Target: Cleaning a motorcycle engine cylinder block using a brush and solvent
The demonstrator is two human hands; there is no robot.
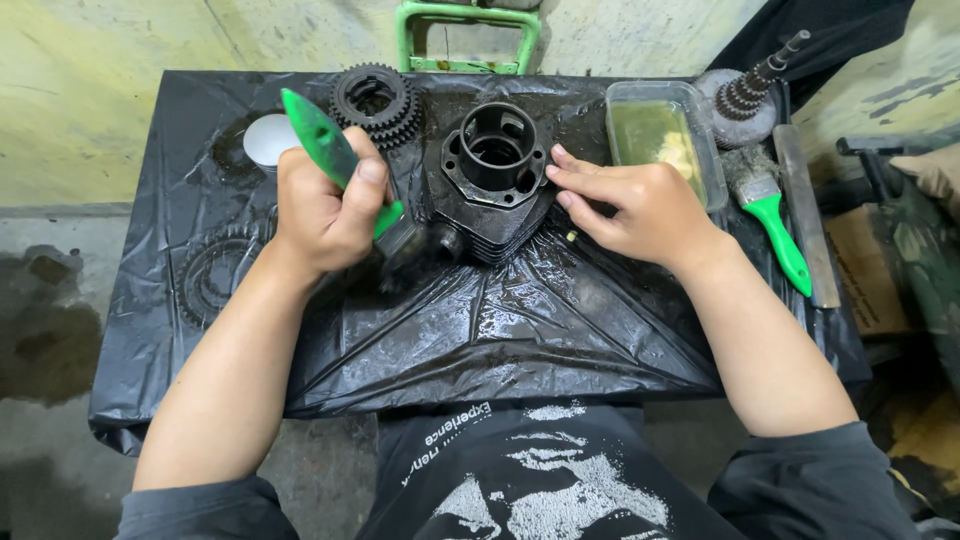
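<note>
Your left hand (325,205) is clenched around the translucent green handle of a brush (330,160), thumb pressed along its upper face, the handle tip sticking up and away past your knuckles. Below your fist the bristle end blurs against the lower flank of the engine cylinder (492,180), so you cannot tell exactly where the bristles meet it.

Your right hand (630,205) lies flat and grips nothing: the fingers are stretched out, their tips touching the right edge of the cylinder's flange, the palm resting on the black plastic sheet (520,330).

The cylinder sits between your two hands, just beyond your knuckles. It is a dark, oily casting, wet and glossy, with a round open bore facing up, a thick collar around it, a flat flange with rounded corners, and stacked cooling fins along the side nearest you.

Beyond your left fist lies a stepped black gear cluster (376,100), with a white round lid (270,138) just beside it. On the sheet to the outside of your left wrist lies a large flat gear (213,272). Past your right fingertips stands a clear tub of yellowish liquid (660,140), and outward from your right wrist lie a second green-handled brush (768,205), a flat metal file (805,215) and a geared shaft (752,85).
</note>
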